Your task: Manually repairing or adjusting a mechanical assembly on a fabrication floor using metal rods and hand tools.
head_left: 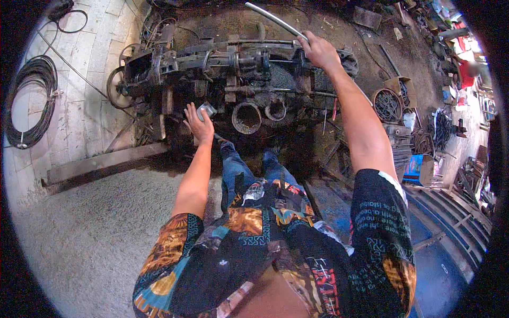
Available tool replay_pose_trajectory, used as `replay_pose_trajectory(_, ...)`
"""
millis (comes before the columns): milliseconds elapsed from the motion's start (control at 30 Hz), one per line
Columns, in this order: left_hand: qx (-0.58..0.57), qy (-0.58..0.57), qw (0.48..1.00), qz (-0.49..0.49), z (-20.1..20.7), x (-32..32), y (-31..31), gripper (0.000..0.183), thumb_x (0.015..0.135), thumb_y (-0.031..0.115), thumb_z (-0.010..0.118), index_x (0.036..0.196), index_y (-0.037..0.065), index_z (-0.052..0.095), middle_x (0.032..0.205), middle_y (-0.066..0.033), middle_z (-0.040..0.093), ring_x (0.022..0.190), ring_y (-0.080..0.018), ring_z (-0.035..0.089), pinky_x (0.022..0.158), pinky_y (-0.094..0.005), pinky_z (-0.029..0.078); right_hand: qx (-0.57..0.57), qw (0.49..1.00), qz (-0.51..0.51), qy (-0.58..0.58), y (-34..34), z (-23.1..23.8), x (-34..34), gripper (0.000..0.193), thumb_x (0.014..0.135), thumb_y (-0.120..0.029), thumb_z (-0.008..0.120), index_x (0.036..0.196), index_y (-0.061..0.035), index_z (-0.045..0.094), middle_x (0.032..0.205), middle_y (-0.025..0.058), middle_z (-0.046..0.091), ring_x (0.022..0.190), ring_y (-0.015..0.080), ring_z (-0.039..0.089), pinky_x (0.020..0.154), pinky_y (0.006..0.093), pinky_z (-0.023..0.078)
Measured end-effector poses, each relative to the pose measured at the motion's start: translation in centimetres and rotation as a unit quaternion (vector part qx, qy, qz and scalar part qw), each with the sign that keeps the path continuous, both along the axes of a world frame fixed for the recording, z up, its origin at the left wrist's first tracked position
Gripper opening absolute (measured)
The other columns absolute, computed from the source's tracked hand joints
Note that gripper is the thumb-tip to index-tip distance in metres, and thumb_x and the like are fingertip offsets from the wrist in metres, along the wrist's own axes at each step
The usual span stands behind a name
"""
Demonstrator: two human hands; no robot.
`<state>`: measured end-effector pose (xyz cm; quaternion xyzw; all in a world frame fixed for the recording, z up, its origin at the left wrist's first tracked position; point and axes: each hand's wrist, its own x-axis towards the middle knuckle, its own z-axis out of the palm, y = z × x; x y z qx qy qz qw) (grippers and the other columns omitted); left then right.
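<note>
My right hand [319, 50] is closed round the lower end of a long bright metal rod [273, 21], which slants up and left beyond the far side of a machine. The machine [212, 61] is long, dark and greasy, like a lathe, and stretches across in front of me. On its near side my left hand [200, 126] reaches out with fingers stretched apart. Beside its thumb and touching it is a small shiny grey block [207, 110]; its kind is unclear. Dark chips [282, 77] lie in the machine's middle.
Two round cans [247, 117] stand at the machine's near edge. A belt wheel [117, 87] is at its left end. Coiled cable [33, 100] lies far left. On the right are a basket of metal pieces [387, 104], stacked bars [398, 143] and a slatted metal frame [450, 217].
</note>
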<state>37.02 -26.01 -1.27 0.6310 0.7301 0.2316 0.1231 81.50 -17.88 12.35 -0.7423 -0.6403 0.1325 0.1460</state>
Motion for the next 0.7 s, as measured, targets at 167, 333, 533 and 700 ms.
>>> replay_pose_trajectory(167, 0.001, 0.004, 1.000, -0.005, -0.06, -0.02, 0.05, 0.055, 0.101, 0.039, 0.038, 0.145, 0.007, 0.038, 0.153, -0.0119, 0.032, 0.145, -0.0304, 0.022, 0.116, -0.0563, 0.008, -0.024, 1.000, -0.007, -0.005, 0.02, 0.54, -0.25, 0.050, 0.098, -0.052, 0.037, 0.115, -0.0080, 0.053, 0.103, 0.0263, 0.065, 0.098, 0.0441, 0.062, 0.084, 0.0532, 0.050)
replay_pose_trajectory(333, -0.001, 0.004, 1.000, -0.002, -0.37, -0.17, 0.05, 0.055, 0.101, 0.040, 0.037, 0.145, 0.007, 0.039, 0.153, -0.0120, 0.032, 0.145, -0.0304, 0.021, 0.116, -0.0561, 0.008, 0.003, 1.000, -0.007, 0.006, -0.16, 0.40, -0.09, 0.048, 0.098, -0.051, 0.037, 0.110, -0.0080, 0.054, 0.101, 0.0265, 0.066, 0.097, 0.0447, 0.062, 0.083, 0.0542, 0.049)
replay_pose_trajectory(533, 0.002, 0.002, 1.000, -0.001, -0.27, -0.04, 0.04, 0.056, 0.101, 0.041, 0.036, 0.145, 0.007, 0.039, 0.152, -0.0124, 0.033, 0.145, -0.0309, 0.022, 0.116, -0.0567, 0.008, -0.013, 1.000, -0.004, 0.015, -0.01, 0.28, -0.04, 0.049, 0.098, -0.053, 0.036, 0.109, -0.0079, 0.052, 0.101, 0.0270, 0.065, 0.099, 0.0454, 0.061, 0.085, 0.0555, 0.048)
replay_pose_trajectory(700, 0.000, 0.001, 1.000, -0.001, -0.42, -0.15, 0.16, 0.056, 0.101, 0.042, 0.037, 0.144, 0.007, 0.040, 0.152, -0.0127, 0.033, 0.144, -0.0317, 0.022, 0.116, -0.0572, 0.009, -0.010, 1.000, -0.010, 0.011, 0.00, -0.15, 0.36, 0.051, 0.097, -0.054, 0.037, 0.116, -0.0086, 0.053, 0.104, 0.0271, 0.065, 0.100, 0.0452, 0.061, 0.086, 0.0546, 0.048)
